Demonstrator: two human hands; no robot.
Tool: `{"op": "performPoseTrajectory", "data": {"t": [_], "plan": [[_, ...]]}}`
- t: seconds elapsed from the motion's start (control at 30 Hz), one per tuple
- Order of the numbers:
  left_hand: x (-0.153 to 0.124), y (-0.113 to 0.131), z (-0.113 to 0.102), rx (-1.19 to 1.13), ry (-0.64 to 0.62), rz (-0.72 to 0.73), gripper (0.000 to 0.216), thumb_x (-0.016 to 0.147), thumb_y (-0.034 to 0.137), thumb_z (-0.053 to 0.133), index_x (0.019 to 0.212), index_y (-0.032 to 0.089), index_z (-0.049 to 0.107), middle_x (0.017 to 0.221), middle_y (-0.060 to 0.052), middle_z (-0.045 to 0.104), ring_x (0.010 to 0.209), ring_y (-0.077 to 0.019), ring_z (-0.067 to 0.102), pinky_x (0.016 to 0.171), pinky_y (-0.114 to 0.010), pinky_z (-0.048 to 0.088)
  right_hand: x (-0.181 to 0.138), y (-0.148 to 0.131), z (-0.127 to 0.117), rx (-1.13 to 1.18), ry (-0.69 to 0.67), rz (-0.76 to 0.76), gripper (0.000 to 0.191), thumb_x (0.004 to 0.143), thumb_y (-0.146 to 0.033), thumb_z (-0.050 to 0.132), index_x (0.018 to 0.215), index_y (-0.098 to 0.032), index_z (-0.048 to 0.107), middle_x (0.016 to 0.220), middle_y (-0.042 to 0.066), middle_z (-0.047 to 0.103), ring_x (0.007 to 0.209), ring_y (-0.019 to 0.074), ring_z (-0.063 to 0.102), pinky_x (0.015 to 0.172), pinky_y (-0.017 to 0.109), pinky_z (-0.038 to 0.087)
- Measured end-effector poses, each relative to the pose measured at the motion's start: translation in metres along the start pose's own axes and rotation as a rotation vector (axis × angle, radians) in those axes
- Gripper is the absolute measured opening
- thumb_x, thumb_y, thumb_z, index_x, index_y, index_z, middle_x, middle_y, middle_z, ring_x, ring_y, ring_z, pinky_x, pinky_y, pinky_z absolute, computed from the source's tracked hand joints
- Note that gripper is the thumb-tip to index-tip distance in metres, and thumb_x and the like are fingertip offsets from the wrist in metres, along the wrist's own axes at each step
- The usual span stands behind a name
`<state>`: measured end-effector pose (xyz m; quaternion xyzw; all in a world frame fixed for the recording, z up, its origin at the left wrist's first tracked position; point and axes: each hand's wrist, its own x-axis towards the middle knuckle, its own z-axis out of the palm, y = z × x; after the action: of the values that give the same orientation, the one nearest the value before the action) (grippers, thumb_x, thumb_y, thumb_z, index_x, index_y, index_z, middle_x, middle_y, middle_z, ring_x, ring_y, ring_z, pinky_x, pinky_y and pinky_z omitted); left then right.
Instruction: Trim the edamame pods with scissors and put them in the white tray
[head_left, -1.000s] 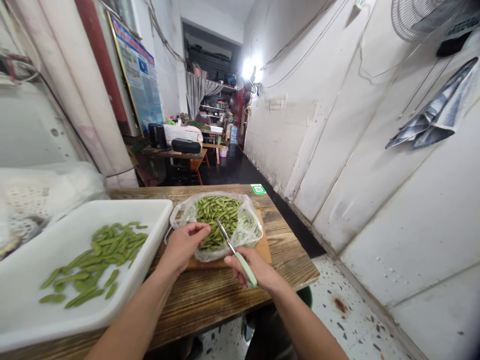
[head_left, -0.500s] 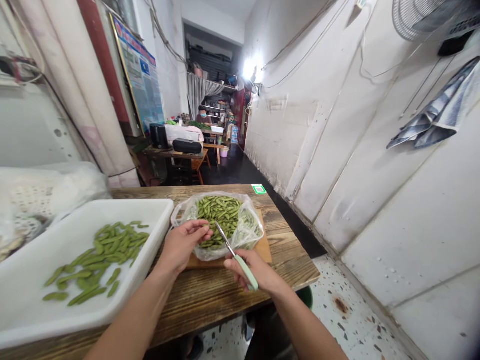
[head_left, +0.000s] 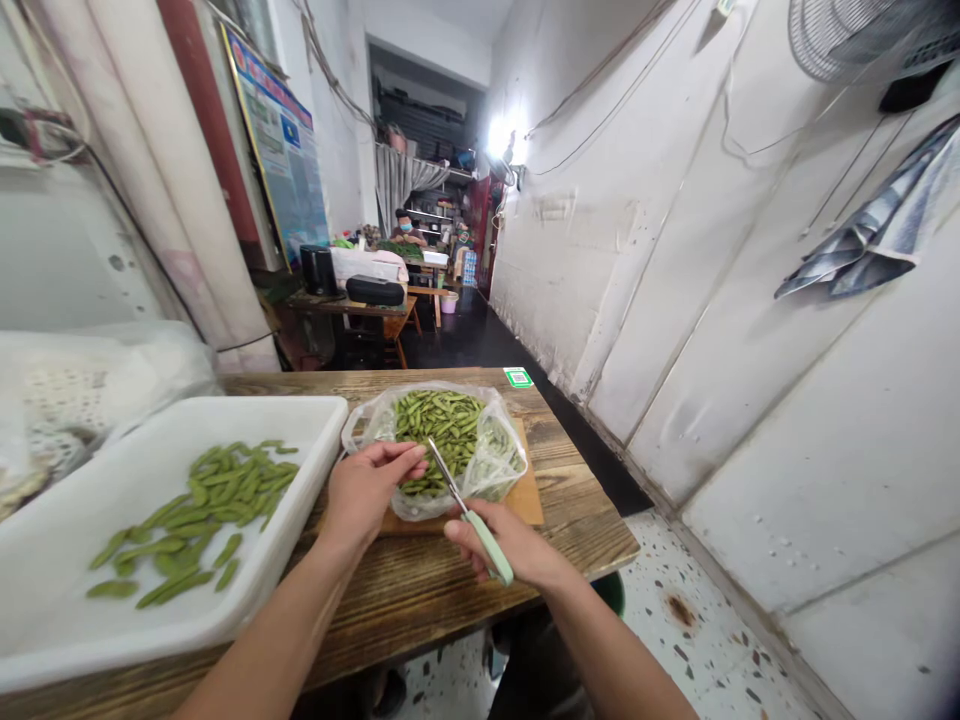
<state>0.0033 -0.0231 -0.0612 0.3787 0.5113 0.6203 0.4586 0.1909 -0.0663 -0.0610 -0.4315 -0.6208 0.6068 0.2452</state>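
1. Green pods [head_left: 439,412] lie heaped in a clear plastic bag [head_left: 496,458], right in front of me, its mouth spread open.
2. My left hand [head_left: 364,492] is over the bag's near left side, thumb and fingertips pinched together; whether a pod is between them I cannot tell.
3. My right hand [head_left: 519,542] grasps the scissors [head_left: 451,484] by their pale green handles, blades pointing up and left, just beside my left fingertips.
4. I judge this to be the trimming step, one pod at a time; the next move calls for tips lined up at a pod's end, clear of my skin.
5. Under the bag is a wooden board [head_left: 529,500], on the table [head_left: 574,505].
6. To my left, the white tray [head_left: 327,440] holds loose pods [head_left: 232,488], well apart from each hand.
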Motion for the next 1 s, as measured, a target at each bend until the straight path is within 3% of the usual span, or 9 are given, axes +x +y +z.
{"op": "performPoseTrajectory", "data": {"t": [0.23, 0.5, 0.7, 0.83, 1.0], "plan": [[-0.009, 0.007, 0.002, 0.113, -0.105, -0.012, 0.033, 0.054, 0.04, 0.08, 0.075, 0.015, 0.071, 0.068, -0.003, 0.074, 0.061, -0.0151, 0.067, 0.063, -0.026, 0.054, 0.003, -0.005, 0.001, -0.007, 0.001, -0.049, 0.043, 0.077, -0.055, 0.065, 0.096, -0.018, 0.057, 0.057, -0.006, 0.048, 0.039, 0.0055, 0.043, 0.036, 0.017, 0.039], [-0.002, -0.002, 0.005, 0.138, -0.102, -0.017, 0.035, 0.055, 0.041, 0.078, 0.077, 0.014, 0.071, 0.068, -0.004, 0.073, 0.062, -0.0169, 0.068, 0.064, -0.028, 0.053, 0.009, -0.001, 0.002, 0.004, 0.062, -0.045, 0.045, 0.073, -0.06, 0.066, 0.083, -0.017, 0.057, 0.049, -0.007, 0.048, 0.031, 0.0063, 0.042, 0.028, 0.016, 0.034], [0.011, -0.01, -0.005, 0.272, -0.1, 0.075, 0.045, 0.061, 0.04, 0.073, 0.099, 0.016, 0.072, 0.077, -0.004, 0.074, 0.069, -0.0177, 0.067, 0.069, -0.03, 0.052, 0.017, 0.006, -0.004, 0.07, 0.066, -0.069, 0.045, 0.073, -0.06, 0.065, 0.081, -0.017, 0.056, 0.052, -0.007, 0.051, 0.034, 0.0062, 0.045, 0.029, 0.015, 0.037], [0.008, -0.005, -0.004, 0.111, -0.158, 0.036, 0.054, 0.061, 0.037, 0.074, 0.11, 0.015, 0.066, 0.078, -0.003, 0.073, 0.073, -0.0171, 0.068, 0.075, -0.031, 0.053, 0.014, 0.007, -0.006, 0.071, 0.066, -0.044, 0.043, 0.074, -0.057, 0.066, 0.088, -0.018, 0.057, 0.053, -0.006, 0.052, 0.035, 0.0063, 0.045, 0.03, 0.015, 0.038], [0.0, 0.0, 0.003, 0.002, -0.142, -0.036, 0.042, 0.053, 0.035, 0.08, 0.086, 0.014, 0.065, 0.07, -0.002, 0.071, 0.066, -0.0157, 0.068, 0.071, -0.03, 0.054, 0.007, 0.0, -0.004, 0.045, 0.045, 0.012, 0.041, 0.072, -0.054, 0.07, 0.087, -0.018, 0.059, 0.054, -0.005, 0.05, 0.037, 0.0062, 0.044, 0.032, 0.016, 0.038]]}}
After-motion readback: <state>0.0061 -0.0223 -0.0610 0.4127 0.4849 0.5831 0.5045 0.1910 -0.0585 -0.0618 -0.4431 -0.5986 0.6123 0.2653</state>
